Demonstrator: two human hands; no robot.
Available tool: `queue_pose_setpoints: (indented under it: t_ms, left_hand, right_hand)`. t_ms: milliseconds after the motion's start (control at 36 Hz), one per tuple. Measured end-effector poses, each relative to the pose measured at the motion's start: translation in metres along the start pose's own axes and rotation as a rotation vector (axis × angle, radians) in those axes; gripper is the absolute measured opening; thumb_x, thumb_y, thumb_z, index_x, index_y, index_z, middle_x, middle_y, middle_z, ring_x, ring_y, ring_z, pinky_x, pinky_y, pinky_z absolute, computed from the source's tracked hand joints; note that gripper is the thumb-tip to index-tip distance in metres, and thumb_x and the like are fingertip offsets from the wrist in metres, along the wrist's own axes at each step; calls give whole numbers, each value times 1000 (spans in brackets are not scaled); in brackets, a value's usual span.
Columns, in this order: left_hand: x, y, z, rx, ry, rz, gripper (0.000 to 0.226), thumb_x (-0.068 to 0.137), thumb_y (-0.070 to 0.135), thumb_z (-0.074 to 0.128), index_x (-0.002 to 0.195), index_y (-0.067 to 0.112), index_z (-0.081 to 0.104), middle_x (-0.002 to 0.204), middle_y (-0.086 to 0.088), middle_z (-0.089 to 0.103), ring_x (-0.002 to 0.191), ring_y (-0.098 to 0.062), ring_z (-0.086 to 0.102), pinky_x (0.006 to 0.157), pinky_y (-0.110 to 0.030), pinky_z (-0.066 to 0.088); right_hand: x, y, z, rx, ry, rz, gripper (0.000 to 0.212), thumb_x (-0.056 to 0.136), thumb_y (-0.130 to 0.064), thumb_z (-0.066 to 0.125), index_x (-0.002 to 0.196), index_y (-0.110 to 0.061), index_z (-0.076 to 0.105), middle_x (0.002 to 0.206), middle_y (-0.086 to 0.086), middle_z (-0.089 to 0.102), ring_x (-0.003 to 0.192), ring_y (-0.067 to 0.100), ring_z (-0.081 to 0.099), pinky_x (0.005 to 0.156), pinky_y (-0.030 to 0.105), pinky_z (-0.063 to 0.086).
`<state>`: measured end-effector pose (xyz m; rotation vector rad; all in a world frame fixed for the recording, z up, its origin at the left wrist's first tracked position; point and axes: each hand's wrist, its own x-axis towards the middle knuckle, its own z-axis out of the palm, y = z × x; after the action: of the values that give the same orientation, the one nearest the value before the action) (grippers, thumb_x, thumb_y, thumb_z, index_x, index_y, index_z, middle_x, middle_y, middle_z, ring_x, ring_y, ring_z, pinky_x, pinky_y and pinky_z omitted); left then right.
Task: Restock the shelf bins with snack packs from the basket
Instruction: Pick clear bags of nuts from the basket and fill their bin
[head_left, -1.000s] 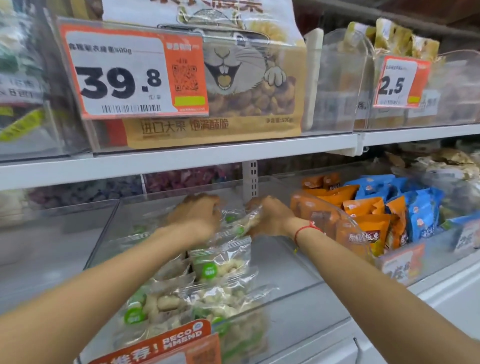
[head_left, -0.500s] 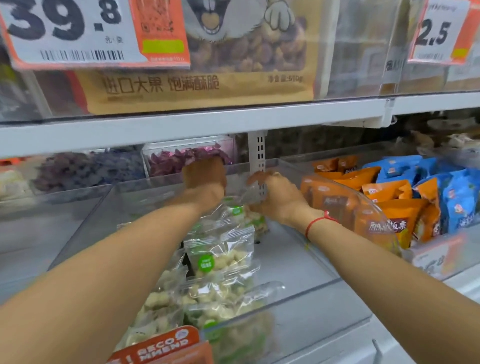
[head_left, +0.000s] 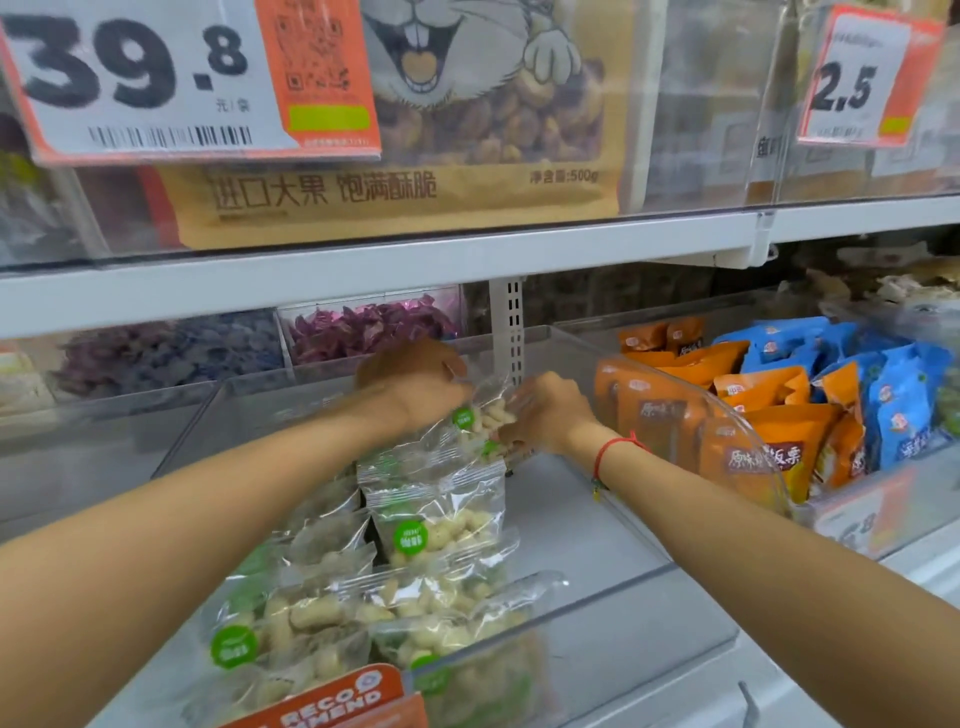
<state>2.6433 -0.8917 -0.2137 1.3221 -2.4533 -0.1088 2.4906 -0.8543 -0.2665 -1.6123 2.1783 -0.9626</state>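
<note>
- A clear snack pack (head_left: 485, 415) is pinched between the left hand (head_left: 415, 382) and right hand (head_left: 550, 415) at the bin (head_left: 623, 587) rear.
- The slippery film could slide free, and the leaning row (head_left: 436, 519) might be toppled forward.

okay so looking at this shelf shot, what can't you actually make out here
Head view only:
- Basket: out of frame.
- Left hand fingers: hidden behind its own back and the clear peanut pack.
- Right hand fingertips: buried in that pack's film.
- Purple snacks: blurred through bin plastic.
- Price tag small print: too small.
- Recommend sign: cut off by bottom edge.
</note>
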Motion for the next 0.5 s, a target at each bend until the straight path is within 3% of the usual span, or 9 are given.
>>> queue_pose_setpoints:
  t_ms: [83, 278, 333, 389, 417, 500]
  left_hand:
    - [-2, 2, 8, 45, -25, 3, 27, 84, 33, 66, 111, 29, 62, 117, 6, 60, 106, -18, 58, 94, -34, 49]
    - [2, 5, 16, 6, 42, -76, 15, 86, 17, 65, 95, 28, 70, 113, 6, 65, 103, -18, 61, 92, -31, 51]
    - [1, 6, 17, 4, 61, -61, 15, 86, 15, 64, 87, 29, 70, 110, 8, 67, 101, -16, 62, 91, -30, 52]
    - [1, 4, 20, 1, 91, -50, 16, 88, 16, 63, 82, 29, 70, 107, 10, 68, 100, -15, 62, 90, -29, 52]
    - [1, 4, 21, 1, 102, -48, 15, 88, 16, 63, 84, 29, 70, 107, 11, 67, 100, -15, 62, 89, -28, 51]
    - [0, 4, 22, -1, 124, -52, 14, 89, 17, 63, 88, 29, 71, 109, 13, 67, 102, -14, 61, 89, -28, 51]
  right_hand:
    - [1, 1, 2, 43, -7, 8, 40, 72, -23, 82, 106, -11, 65, 111, 8, 66, 99, 27, 65, 91, 36, 53]
    - [-1, 1, 4, 80, -3, 71, 27, 80, -18, 75, 102, -11, 61, 106, 12, 67, 99, 27, 65, 88, 33, 53]
    - [0, 3, 3, 64, -80, 101, 18, 81, -16, 73, 93, -11, 61, 101, 9, 69, 90, 21, 66, 79, 23, 54]
    - [-2, 2, 1, 39, -170, 124, 17, 81, -14, 74, 75, -15, 57, 84, 0, 68, 71, 9, 64, 58, 9, 49]
    - [-2, 2, 1, 19, -185, 121, 20, 80, -14, 74, 71, -16, 56, 83, 0, 69, 71, 8, 65, 59, 10, 51]
    - [2, 4, 5, -23, -151, 91, 18, 75, -12, 78, 74, -12, 59, 95, 10, 73, 91, 22, 69, 86, 32, 56]
